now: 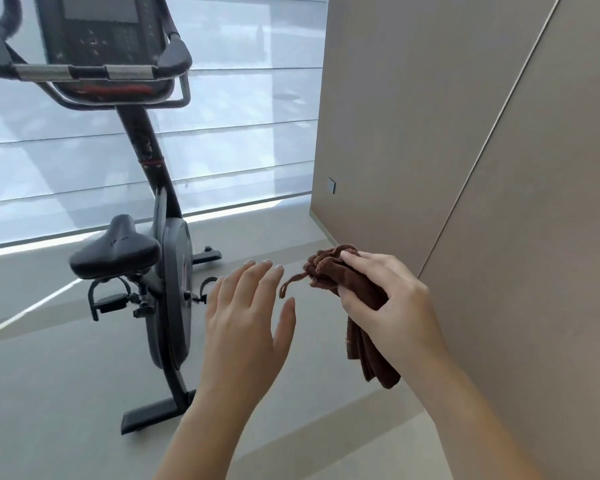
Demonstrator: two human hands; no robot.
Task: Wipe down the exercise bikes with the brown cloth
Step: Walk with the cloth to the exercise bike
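Exercise bike [160, 237] stands on the pale floor [49, 393] at the left, side-on, in front of a window covered by a translucent blind [239, 133]. Its console [101, 29] and black handlebars [174, 53] rise at the top left, the black saddle [113, 249] sits lower down, and a pedal with a strap [110, 299] hangs below the saddle. The rear base foot [156, 414] rests flat on the floor.

Just right of the bike's flywheel housing, the left hand [246, 327] hovers in mid-air, back of the hand to the camera, fingers extended and loosely spread, thumb out to the right. It holds nothing and touches neither the bike nor the cloth; a thin loop of the cloth dangles just beyond its fingertips.

Further right, the brown cloth [361, 327] is bunched in the right hand [385, 299]. The fingers curl over the top of the wad and the thumb presses from below, so the cloth is gripped between them, with folded layers hanging down beneath the palm. The right forearm runs in from the lower right, the wrist bent slightly inward.

A beige panelled wall [499, 133] fills the right side.
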